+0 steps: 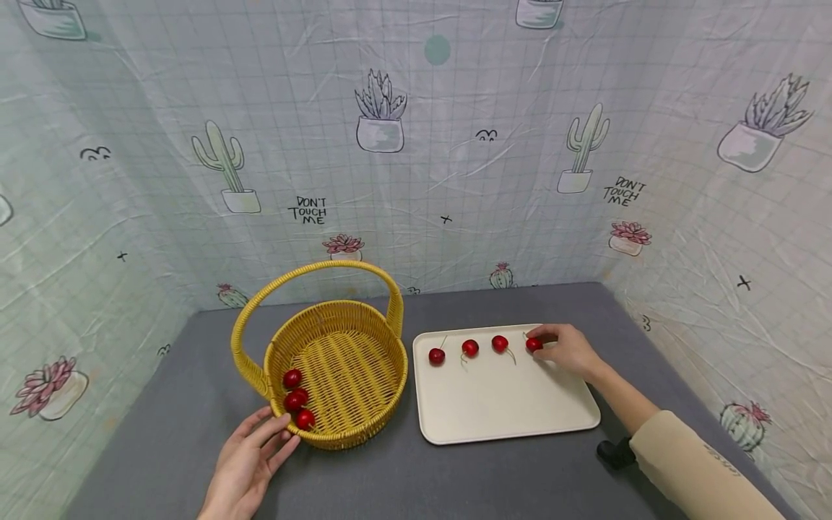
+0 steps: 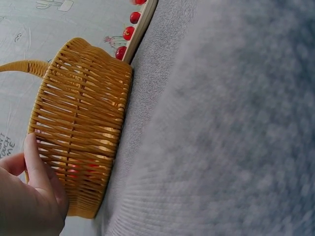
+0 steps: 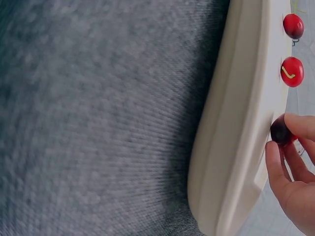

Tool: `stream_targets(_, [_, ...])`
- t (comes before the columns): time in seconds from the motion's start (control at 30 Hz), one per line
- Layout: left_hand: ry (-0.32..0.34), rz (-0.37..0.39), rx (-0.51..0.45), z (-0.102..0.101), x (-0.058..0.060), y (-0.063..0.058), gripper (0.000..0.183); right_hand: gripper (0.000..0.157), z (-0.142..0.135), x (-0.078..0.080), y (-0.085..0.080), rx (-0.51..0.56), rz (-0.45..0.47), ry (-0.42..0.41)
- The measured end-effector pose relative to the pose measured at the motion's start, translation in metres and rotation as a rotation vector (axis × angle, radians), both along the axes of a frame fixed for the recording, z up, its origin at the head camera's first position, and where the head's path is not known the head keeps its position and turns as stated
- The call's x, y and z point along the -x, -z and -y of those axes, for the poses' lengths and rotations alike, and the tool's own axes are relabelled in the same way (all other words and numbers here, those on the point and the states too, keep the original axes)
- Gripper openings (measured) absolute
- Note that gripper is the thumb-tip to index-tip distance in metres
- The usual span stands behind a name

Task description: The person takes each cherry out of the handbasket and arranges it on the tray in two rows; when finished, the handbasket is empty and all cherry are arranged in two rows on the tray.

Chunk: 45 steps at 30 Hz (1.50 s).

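A yellow woven basket (image 1: pixel 338 439) with a tall arched handle stands on the left. Several red cherries (image 1: pixel 292 378) lie inside along its left wall. My left hand (image 1: pixel 243 462) grips the rim at the near left, fingers against the outer weave (image 2: pixel 74 118) in the left wrist view. To the right, a cream tray (image 1: pixel 507 404) bears three cherries (image 1: pixel 470 348) with stems, spaced in a row near its far edge. At the row's right end my right hand (image 1: pixel 568 350) pinches another cherry (image 3: pixel 280 130) between thumb and fingers, at the tray's surface.
A dark grey cloth (image 1: pixel 364 484) covers the table. Behind and at both sides hangs a pale curtain (image 1: pixel 442 173) printed with potted plants. A small black object (image 1: pixel 614 455) shows beside the right sleeve (image 1: pixel 689 462), near the tray's front right corner.
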<state>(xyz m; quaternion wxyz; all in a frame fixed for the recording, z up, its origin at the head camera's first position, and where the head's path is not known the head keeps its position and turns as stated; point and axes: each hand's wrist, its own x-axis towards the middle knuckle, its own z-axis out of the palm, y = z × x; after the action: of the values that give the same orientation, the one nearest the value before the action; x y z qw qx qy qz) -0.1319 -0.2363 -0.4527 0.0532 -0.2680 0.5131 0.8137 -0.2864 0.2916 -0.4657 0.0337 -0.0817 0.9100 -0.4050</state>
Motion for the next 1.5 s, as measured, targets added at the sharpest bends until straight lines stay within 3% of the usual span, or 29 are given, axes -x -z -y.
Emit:
stream_targets(0.77, [0.006,-0.007,0.011,0.0,0.001,0.001,0.03,0.031,0.004,0.003,-0.003,-0.058,-0.02,0.007])
stream_targets(1.0, [0.0,-0.005,0.008,0.0,0.001,0.001,0.031,0.039,0.002,0.004,-0.004,-0.055,-0.044,-0.017])
stream_targets(1.23, [0.006,-0.004,0.012,-0.001,0.0,0.001,0.032,0.038,0.006,0.002,-0.021,-0.084,-0.118,-0.047])
stream_targets(1.5, [-0.007,-0.004,0.01,0.001,0.0,0.0,0.029,0.033,0.032,0.002,-0.044,-0.091,-0.141,-0.137])
